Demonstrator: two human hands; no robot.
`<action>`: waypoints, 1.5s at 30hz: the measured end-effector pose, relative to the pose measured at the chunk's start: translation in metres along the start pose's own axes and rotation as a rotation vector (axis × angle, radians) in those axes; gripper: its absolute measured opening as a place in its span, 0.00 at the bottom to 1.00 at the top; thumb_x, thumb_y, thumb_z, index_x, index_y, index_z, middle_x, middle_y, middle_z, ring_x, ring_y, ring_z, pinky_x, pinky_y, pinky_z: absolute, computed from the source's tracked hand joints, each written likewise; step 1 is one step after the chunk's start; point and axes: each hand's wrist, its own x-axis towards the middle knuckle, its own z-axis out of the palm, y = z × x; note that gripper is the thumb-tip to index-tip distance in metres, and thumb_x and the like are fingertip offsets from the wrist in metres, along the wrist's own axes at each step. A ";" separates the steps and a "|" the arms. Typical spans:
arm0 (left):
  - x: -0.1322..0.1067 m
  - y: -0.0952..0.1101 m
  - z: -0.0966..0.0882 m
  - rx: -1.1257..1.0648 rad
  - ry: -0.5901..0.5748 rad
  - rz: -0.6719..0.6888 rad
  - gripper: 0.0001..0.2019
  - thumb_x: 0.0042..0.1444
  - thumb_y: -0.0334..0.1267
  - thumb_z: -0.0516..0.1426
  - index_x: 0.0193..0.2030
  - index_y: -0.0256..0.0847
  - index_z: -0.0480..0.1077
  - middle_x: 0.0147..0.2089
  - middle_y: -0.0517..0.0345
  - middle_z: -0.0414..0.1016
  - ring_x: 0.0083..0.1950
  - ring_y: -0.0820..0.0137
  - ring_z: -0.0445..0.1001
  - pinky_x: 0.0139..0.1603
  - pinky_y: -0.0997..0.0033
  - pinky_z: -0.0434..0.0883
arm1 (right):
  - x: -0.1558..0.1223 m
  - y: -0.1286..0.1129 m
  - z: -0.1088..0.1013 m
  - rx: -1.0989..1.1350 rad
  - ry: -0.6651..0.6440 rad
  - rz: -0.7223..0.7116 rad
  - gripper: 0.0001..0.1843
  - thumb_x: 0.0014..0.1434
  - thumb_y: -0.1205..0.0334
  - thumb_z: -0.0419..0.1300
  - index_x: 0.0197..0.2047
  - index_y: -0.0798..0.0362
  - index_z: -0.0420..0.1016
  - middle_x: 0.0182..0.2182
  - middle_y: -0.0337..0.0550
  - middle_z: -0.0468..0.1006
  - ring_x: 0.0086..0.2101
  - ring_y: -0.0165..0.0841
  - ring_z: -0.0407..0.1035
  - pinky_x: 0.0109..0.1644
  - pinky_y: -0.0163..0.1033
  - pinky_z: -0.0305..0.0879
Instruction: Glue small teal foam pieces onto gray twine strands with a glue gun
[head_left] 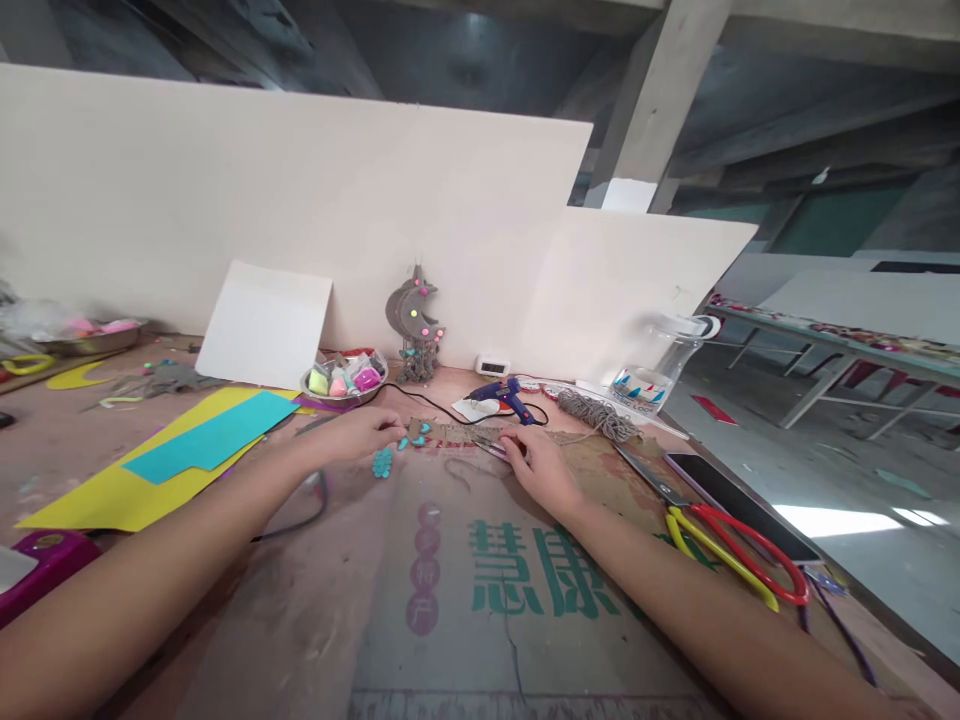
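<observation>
My left hand point(371, 432) is closed in a pinch at the far edge of the printed plastic sheet point(457, 660). What its fingertips hold, if anything, is too small to make out. Right beside them lie small turquoise pieces point(415, 438), and a turquoise cluster point(382, 462) sits just below. In the fingers of my right hand point(544, 468) is a thin metal tool point(491, 448), its tip pointing left; its exact kind is unclear. Between the hands, a loose grey strand point(461, 472) curls on the sheet.
Behind the hands are a blue glue gun point(504, 396), a grey yarn bundle point(596, 413), a bowl of coloured clay point(345, 380) and a grey moon ornament point(416, 320). Large scissors point(712, 530) and a phone point(739, 505) lie right; yellow sheets point(97, 500) left.
</observation>
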 end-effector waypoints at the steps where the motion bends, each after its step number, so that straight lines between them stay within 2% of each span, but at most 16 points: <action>1: 0.001 -0.004 0.004 0.015 0.016 0.005 0.14 0.54 0.46 0.47 0.28 0.39 0.68 0.26 0.59 0.68 0.28 0.70 0.65 0.27 0.74 0.58 | 0.000 0.000 0.000 0.004 -0.002 0.004 0.13 0.62 0.61 0.46 0.40 0.52 0.71 0.37 0.44 0.76 0.38 0.35 0.68 0.44 0.42 0.63; 7: 0.010 -0.014 0.027 0.090 0.076 -0.014 0.11 0.52 0.45 0.52 0.30 0.41 0.71 0.30 0.57 0.73 0.30 0.69 0.68 0.29 0.72 0.57 | 0.002 0.006 0.003 -0.007 -0.001 0.053 0.13 0.63 0.60 0.46 0.41 0.52 0.71 0.37 0.45 0.76 0.38 0.36 0.69 0.43 0.42 0.64; 10: 0.012 -0.018 0.028 0.135 0.154 -0.065 0.13 0.51 0.48 0.54 0.29 0.40 0.70 0.29 0.56 0.73 0.31 0.67 0.68 0.29 0.72 0.55 | 0.003 0.008 0.005 -0.054 0.023 0.064 0.14 0.62 0.60 0.46 0.42 0.53 0.71 0.37 0.46 0.76 0.38 0.37 0.69 0.43 0.42 0.64; 12: 0.009 -0.017 0.024 0.150 0.181 -0.074 0.15 0.54 0.50 0.51 0.28 0.40 0.69 0.29 0.55 0.73 0.32 0.67 0.69 0.29 0.72 0.55 | 0.004 0.009 0.004 -0.080 0.030 0.054 0.14 0.62 0.60 0.46 0.42 0.54 0.71 0.37 0.47 0.76 0.38 0.37 0.69 0.44 0.42 0.64; 15: 0.002 -0.005 0.013 0.162 0.214 -0.061 0.19 0.60 0.47 0.43 0.31 0.40 0.69 0.32 0.54 0.74 0.35 0.66 0.70 0.31 0.71 0.56 | 0.004 0.008 0.001 -0.093 0.053 0.078 0.14 0.62 0.61 0.46 0.42 0.55 0.70 0.37 0.48 0.76 0.38 0.38 0.69 0.44 0.43 0.64; 19: -0.014 0.030 0.005 0.155 0.209 0.022 0.19 0.61 0.46 0.42 0.32 0.40 0.69 0.33 0.55 0.74 0.35 0.66 0.70 0.32 0.70 0.59 | 0.003 0.005 -0.005 -0.094 0.048 0.071 0.13 0.62 0.62 0.46 0.42 0.55 0.70 0.36 0.47 0.75 0.39 0.37 0.68 0.45 0.43 0.63; 22: -0.024 0.057 0.022 0.173 0.106 0.157 0.15 0.60 0.44 0.45 0.39 0.42 0.70 0.40 0.55 0.75 0.40 0.65 0.71 0.39 0.68 0.64 | 0.002 0.002 -0.008 -0.083 0.017 0.013 0.12 0.62 0.63 0.46 0.42 0.54 0.70 0.37 0.47 0.74 0.40 0.37 0.67 0.46 0.42 0.63; 24: -0.024 0.068 0.044 0.256 0.068 0.280 0.13 0.58 0.42 0.48 0.44 0.43 0.70 0.52 0.52 0.71 0.52 0.61 0.67 0.52 0.62 0.61 | 0.001 0.001 -0.008 -0.048 -0.003 -0.035 0.12 0.62 0.65 0.46 0.42 0.54 0.69 0.38 0.47 0.74 0.41 0.36 0.67 0.47 0.42 0.62; 26: -0.017 0.071 0.067 0.335 0.102 0.236 0.18 0.57 0.42 0.51 0.53 0.40 0.65 0.59 0.48 0.64 0.59 0.58 0.60 0.59 0.58 0.57 | 0.000 0.002 -0.008 -0.002 -0.023 -0.072 0.12 0.61 0.67 0.46 0.42 0.54 0.70 0.39 0.47 0.74 0.43 0.35 0.67 0.48 0.41 0.62; 28: -0.005 0.068 0.085 0.382 0.130 0.164 0.20 0.58 0.41 0.50 0.57 0.39 0.62 0.57 0.46 0.65 0.58 0.58 0.61 0.58 0.57 0.59 | -0.001 0.004 -0.007 0.036 -0.041 -0.077 0.13 0.61 0.68 0.46 0.42 0.53 0.70 0.39 0.46 0.75 0.43 0.34 0.67 0.48 0.40 0.62; 30: 0.005 0.065 0.095 0.433 0.148 0.135 0.16 0.59 0.36 0.48 0.53 0.40 0.65 0.52 0.48 0.69 0.53 0.61 0.66 0.52 0.60 0.64 | -0.003 0.006 -0.008 0.044 -0.058 -0.035 0.13 0.62 0.67 0.46 0.42 0.52 0.71 0.39 0.45 0.76 0.41 0.34 0.69 0.47 0.39 0.63; 33: 0.010 0.064 0.101 0.534 0.174 0.169 0.11 0.59 0.30 0.47 0.42 0.37 0.70 0.45 0.49 0.71 0.49 0.62 0.68 0.49 0.60 0.65 | -0.006 0.008 -0.009 0.006 -0.077 0.055 0.13 0.62 0.63 0.47 0.44 0.50 0.71 0.39 0.43 0.77 0.39 0.34 0.71 0.43 0.37 0.64; 36: 0.007 0.065 0.101 0.548 0.192 0.177 0.10 0.58 0.27 0.47 0.40 0.35 0.69 0.44 0.49 0.70 0.48 0.62 0.67 0.50 0.61 0.64 | -0.008 0.009 -0.010 -0.012 -0.072 0.069 0.14 0.63 0.61 0.46 0.45 0.50 0.71 0.38 0.43 0.78 0.36 0.34 0.71 0.40 0.37 0.63; 39: 0.005 0.063 0.101 0.531 0.221 0.172 0.10 0.59 0.27 0.46 0.40 0.35 0.67 0.42 0.49 0.70 0.46 0.62 0.68 0.47 0.63 0.65 | -0.006 0.009 -0.014 -0.034 -0.053 -0.001 0.14 0.63 0.60 0.47 0.43 0.51 0.71 0.36 0.43 0.78 0.35 0.34 0.70 0.39 0.37 0.62; 42: 0.006 0.055 0.101 0.500 0.255 0.166 0.10 0.60 0.29 0.45 0.41 0.35 0.66 0.41 0.50 0.70 0.44 0.63 0.68 0.44 0.63 0.66 | -0.001 0.007 -0.021 -0.107 -0.011 -0.118 0.14 0.62 0.58 0.49 0.33 0.54 0.72 0.28 0.44 0.75 0.31 0.34 0.66 0.37 0.38 0.59; 45: 0.009 0.048 0.102 0.470 0.264 0.192 0.10 0.61 0.31 0.45 0.40 0.36 0.66 0.40 0.51 0.71 0.44 0.64 0.68 0.45 0.64 0.65 | 0.002 0.003 -0.030 -0.190 0.013 -0.237 0.16 0.62 0.60 0.49 0.24 0.55 0.67 0.23 0.44 0.69 0.29 0.32 0.62 0.36 0.38 0.57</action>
